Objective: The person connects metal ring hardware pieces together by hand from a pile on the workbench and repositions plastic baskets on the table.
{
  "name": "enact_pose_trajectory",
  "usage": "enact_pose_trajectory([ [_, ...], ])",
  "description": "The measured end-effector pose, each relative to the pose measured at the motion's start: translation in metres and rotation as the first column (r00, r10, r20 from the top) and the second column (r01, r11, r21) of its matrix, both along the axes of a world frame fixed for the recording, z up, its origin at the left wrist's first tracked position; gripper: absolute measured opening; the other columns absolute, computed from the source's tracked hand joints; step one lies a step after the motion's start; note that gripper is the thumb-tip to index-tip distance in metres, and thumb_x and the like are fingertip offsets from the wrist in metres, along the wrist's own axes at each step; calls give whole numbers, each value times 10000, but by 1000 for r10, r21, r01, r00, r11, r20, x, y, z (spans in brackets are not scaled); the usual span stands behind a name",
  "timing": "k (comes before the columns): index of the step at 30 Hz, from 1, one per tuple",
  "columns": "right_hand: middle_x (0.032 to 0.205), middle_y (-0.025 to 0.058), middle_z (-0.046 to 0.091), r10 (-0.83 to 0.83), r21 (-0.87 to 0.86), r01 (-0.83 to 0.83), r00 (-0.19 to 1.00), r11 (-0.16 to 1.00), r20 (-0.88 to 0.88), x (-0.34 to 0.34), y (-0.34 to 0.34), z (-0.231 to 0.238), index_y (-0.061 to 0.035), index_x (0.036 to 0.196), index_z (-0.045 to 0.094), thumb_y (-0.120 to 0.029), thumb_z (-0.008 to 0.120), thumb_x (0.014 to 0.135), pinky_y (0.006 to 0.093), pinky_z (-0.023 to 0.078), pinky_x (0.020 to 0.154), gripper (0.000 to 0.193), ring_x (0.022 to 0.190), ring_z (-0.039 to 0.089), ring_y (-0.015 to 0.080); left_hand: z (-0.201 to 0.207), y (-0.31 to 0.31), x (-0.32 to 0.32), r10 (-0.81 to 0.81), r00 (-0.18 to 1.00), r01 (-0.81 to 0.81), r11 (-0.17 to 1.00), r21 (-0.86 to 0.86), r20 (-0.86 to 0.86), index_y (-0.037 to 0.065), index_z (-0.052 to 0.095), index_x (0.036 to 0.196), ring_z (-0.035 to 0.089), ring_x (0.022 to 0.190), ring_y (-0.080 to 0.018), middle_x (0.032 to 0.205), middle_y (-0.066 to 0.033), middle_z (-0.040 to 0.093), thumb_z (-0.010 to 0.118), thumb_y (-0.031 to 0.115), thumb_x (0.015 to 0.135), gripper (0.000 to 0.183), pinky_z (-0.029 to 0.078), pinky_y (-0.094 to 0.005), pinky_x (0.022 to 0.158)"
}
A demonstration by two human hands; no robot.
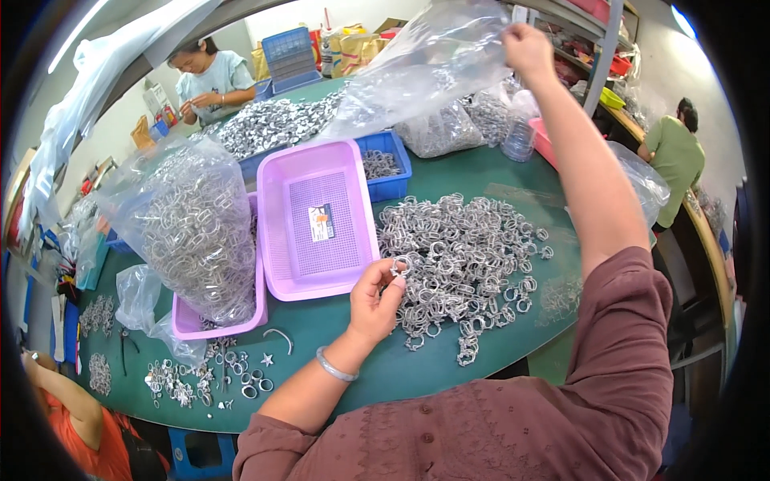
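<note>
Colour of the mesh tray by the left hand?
Light purple tray; shows best in the head view.

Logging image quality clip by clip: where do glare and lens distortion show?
Head view: black surrounds the round fisheye picture, and the wooden bench bends near the right rim; head view: whitish sheen on the clear plastic bag in the right hand, overbright light tube upper left.

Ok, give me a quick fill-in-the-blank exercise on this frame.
1. Clear plastic is held up by the person's ____ hand.
2. A small metal piece is pinched in their ____ hand.
3. The tabletop is coloured ____.
4. The bin behind the purple basket is coloured ____.

Missing words: right; left; green; blue.
</note>
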State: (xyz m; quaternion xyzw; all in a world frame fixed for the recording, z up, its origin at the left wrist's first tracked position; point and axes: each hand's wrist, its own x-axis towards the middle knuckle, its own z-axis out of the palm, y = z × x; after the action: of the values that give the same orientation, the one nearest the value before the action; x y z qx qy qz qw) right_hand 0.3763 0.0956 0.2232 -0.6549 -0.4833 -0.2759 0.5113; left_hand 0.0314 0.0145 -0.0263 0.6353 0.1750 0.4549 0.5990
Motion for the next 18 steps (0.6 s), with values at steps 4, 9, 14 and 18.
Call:
enact_pose_trajectory([
  [4, 648, 68, 618, -267, 4, 269, 952, 963, 152, 59, -80, 42, -52, 874, 612, -202, 516, 820, 282, 476, 520, 186, 486, 604, 110, 7, -15, 6, -15, 995, 21, 998, -59, 98, 22, 535, 1030, 416, 644, -23, 753, 39, 481, 509, 25, 853, 179, 354, -172, 571],
  [9, 1007, 172, 611, -480, -165, 531, 835, 831, 270, 81, -100, 49, -101, 1064, 581, -279, 622, 751, 396, 459, 808, 363, 1005, 573, 306, 6, -7, 5, 34, 999, -33, 998, -46, 42, 20, 542, 1027, 381, 624, -21, 725, 55, 438, 497, 16, 853, 180, 323, -173, 559],
  [14, 745, 248, 597, -510, 140, 492, 800, 859, 317, 67, -118, 59, 15, 795, 573, -134, 501, 743, 456, 467, 686, 174, 745, 593, 400, 19, -21, 2, 31, 999, -31, 999, -14, -15, 5, 534, 1050, 563, 871, -129, 962, -57, 577, 476, 60, 874, 193, 455, -263, 788],
  [18, 754, 244, 598, -530, 186, 497, 789, 848, 309, 69, -97, 54, 21, 803, 565, -69, 441, 758, 468, 461, 690, 160, 764, 591, 403, 17, -2, 0, 3, 1000, -4, 1000, -8, -23, 5, 530, 1050, 581, 848, -143, 981, -73, 579, 475, 70, 876, 193, 476, -275, 754],
])
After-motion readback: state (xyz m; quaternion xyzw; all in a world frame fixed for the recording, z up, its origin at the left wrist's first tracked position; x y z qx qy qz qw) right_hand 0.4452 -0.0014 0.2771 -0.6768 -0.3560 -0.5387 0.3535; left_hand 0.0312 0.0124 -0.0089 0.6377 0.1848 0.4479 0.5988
